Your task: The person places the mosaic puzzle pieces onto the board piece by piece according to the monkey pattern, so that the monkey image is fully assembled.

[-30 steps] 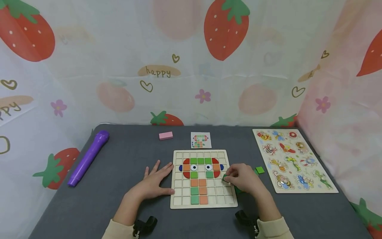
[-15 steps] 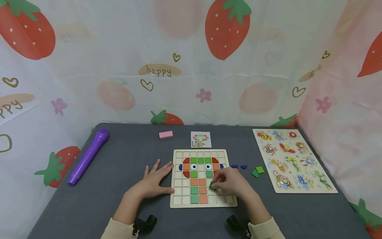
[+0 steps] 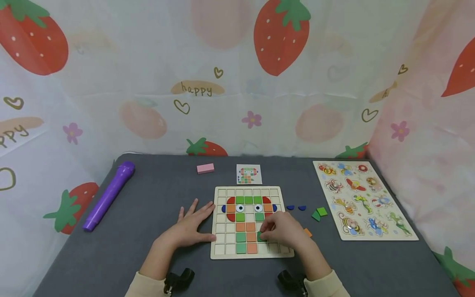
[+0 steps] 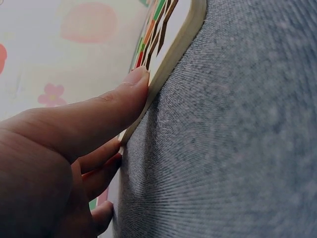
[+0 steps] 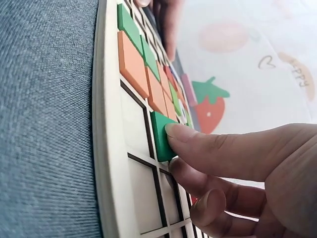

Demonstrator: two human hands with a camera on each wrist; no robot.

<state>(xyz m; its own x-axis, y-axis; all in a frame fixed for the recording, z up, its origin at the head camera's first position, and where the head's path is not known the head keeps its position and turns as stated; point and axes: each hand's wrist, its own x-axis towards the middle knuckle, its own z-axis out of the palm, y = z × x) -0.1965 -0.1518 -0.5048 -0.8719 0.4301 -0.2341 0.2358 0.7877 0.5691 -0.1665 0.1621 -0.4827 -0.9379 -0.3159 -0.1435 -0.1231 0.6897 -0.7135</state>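
Note:
My right hand (image 3: pixel 285 229) pinches a green square tile (image 5: pixel 161 141) between thumb and fingers over the wooden grid board (image 3: pixel 220 249). In the right wrist view the tile lies at a cell beside an orange tile (image 5: pixel 156 94), one row up from the board's near edge; whether it is fully seated I cannot tell. Along the board's left edge rests my left hand (image 3: pixel 189 229), fingers spread, its thumb (image 4: pixel 131 89) touching the side. Green, orange, red and blue pieces and two eye tiles (image 3: pixel 240 208) form a figure on the board.
Behind the board lie a small pattern card (image 3: pixel 249 174) and a pink block (image 3: pixel 205 168). Loose blue pieces (image 3: pixel 290 207), green pieces (image 3: pixel 322 211) and an orange piece (image 3: pixel 308 233) sit to its right, before an insect puzzle board (image 3: pixel 365 198). A purple microphone-shaped stick (image 3: pixel 109 198) lies far left.
My right hand has carried the green tile from the board's right edge leftward and nearer, to the cell beside the orange column. My left hand has stayed in place.

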